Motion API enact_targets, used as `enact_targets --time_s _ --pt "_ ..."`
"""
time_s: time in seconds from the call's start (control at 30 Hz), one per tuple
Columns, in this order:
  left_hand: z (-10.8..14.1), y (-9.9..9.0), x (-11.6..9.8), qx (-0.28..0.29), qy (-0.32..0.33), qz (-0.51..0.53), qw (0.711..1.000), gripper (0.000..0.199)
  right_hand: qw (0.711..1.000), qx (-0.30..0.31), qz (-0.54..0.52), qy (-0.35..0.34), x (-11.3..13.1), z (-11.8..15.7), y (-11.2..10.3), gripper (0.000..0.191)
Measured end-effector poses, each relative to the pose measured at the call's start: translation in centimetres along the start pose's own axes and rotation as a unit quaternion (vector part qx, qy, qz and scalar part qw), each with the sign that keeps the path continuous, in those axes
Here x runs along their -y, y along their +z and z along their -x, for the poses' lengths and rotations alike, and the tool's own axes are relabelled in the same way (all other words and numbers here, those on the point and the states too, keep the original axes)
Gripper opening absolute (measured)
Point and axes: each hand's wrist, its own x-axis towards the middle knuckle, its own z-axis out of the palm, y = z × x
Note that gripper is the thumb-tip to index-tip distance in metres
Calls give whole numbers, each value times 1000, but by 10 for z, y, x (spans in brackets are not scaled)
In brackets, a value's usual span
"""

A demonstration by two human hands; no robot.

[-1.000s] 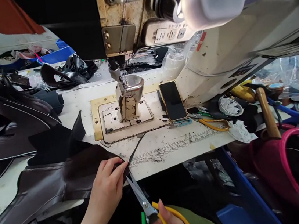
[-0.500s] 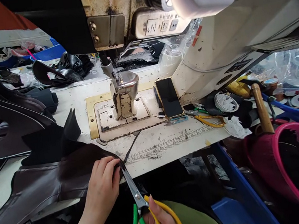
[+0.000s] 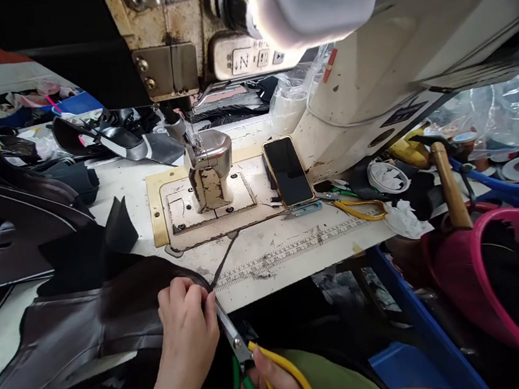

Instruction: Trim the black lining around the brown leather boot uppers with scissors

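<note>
Dark brown leather [image 3: 130, 303] spreads over the left side of the white table and its front edge. My left hand [image 3: 189, 323] is closed on the leather's right edge. My right hand [image 3: 279, 388] grips scissors [image 3: 234, 336] with one green and one yellow handle, below and right of my left hand. The blades point up and left to the leather edge beside my left fingertips; their tips are hidden there. From that spot a thin dark strip [image 3: 224, 260] runs up and right across the table.
A sewing machine post [image 3: 210, 169] stands behind, under the machine head [image 3: 169, 72]. Right of it lie a phone [image 3: 288, 172], a small blue snipper [image 3: 305, 209] and yellow-handled scissors [image 3: 362, 209]. A pink basket [image 3: 479, 266] and a blue bin [image 3: 419, 320] are at the right.
The blades look closer together than before. My left hand has shifted slightly right and down at the leather edge. Behind the post, a black and silver piece now reaches farther right.
</note>
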Motion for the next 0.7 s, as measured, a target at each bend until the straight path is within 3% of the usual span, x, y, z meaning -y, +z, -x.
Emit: enact_targets --time_s 0.3,0.4,0.53,0.7 --pt "15 3 -8 -13 -44 41 998 17 988 119 -102 -13 -3 -8 -4 78" --pt "20 4 -14 1 -64 49 997 21 979 145 -144 -14 2 -4 -2 79" --pt "28 0 -20 42 -98 62 992 23 959 185 -213 37 11 4 -2 81" --pt "36 -6 -23 91 -112 91 985 25 942 222 -248 51 27 17 -2 73"
